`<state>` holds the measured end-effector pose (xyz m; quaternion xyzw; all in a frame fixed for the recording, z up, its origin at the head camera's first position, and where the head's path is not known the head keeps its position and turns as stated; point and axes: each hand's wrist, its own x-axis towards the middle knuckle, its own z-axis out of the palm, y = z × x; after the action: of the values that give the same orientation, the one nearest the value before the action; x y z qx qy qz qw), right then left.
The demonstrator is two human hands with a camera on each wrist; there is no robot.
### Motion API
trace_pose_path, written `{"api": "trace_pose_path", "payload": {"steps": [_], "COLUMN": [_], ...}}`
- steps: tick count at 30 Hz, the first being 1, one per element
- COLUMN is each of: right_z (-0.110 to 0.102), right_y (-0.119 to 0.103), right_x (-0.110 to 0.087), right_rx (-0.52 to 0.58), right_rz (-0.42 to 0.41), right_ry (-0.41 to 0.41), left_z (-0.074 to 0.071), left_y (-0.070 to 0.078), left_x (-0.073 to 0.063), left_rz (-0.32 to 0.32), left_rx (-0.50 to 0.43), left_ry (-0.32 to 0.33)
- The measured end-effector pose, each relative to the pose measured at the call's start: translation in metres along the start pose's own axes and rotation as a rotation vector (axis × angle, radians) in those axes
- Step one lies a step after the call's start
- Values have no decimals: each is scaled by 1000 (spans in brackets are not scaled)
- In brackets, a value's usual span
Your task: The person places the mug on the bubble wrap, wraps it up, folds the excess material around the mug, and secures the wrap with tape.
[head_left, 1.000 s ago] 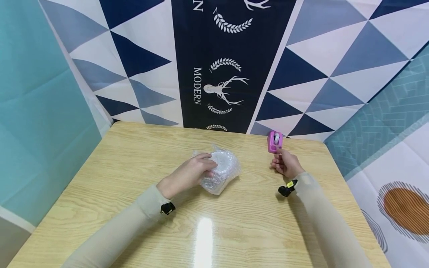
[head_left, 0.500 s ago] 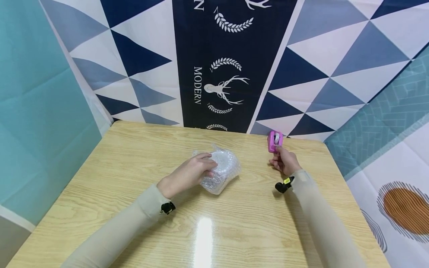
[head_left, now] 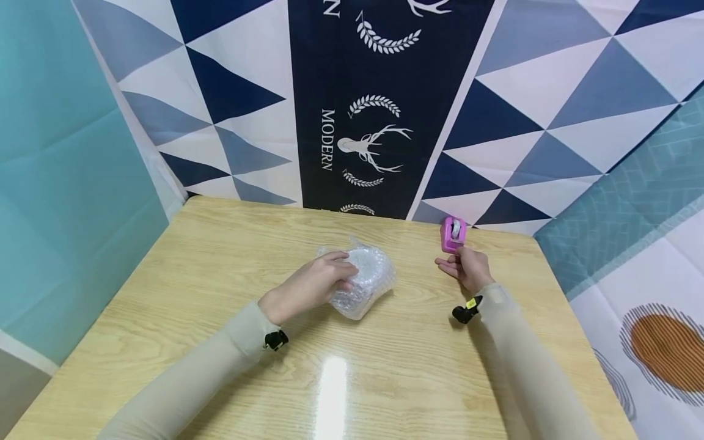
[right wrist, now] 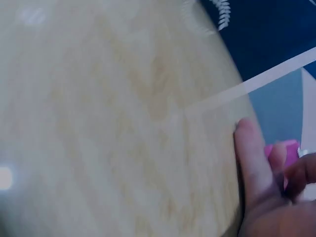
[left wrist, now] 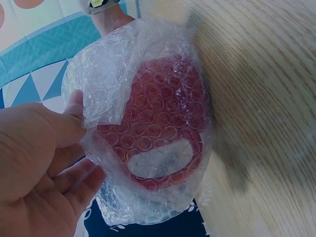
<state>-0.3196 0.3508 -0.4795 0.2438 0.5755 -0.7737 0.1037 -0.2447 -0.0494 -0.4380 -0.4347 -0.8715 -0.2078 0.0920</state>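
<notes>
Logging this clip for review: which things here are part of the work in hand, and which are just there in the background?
In hand:
- bubble-wrapped bundle, red object inside, held by the left hand
- pink tape dispenser, at the fingertips of the right hand; whether it is gripped cannot be told

Just there:
- wooden table
- patterned backdrop cloth

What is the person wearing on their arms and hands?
Both arms are in long, plain beige sleeves that reach down to the wrists. The left hand and right hand are bare, with no gloves. A small black gadget is clipped at the left cuff, and one like it with a yellow bit sits at the right cuff.
</notes>
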Motion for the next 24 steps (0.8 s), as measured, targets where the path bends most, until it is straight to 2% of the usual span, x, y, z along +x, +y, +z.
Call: {"api": "trace_pose_path", "payload": {"steps": [5, 8, 15, 19, 24], "right_z": [-17, -20, 2, 18, 37], "right_y": [4, 7, 14, 20, 24], "right_x": [2, -1, -9, -15, -24], "right_rx": [166, 166, -180, -380, -480], "right_rz": [-1, -2, -123, -200, -253], "right_ry": [-229, -285, -269, -282, -323], "left_z": [-1, 0, 0, -5, -14], "left_y": [0, 0, -5, -8, -8], "left_x": [0, 0, -1, -2, -1], "left_rz": [3, 0, 5, 26, 48], "left_rx": [1, -2, -21, -43, -31], "left_ry": [3, 5, 65, 72, 67]}}
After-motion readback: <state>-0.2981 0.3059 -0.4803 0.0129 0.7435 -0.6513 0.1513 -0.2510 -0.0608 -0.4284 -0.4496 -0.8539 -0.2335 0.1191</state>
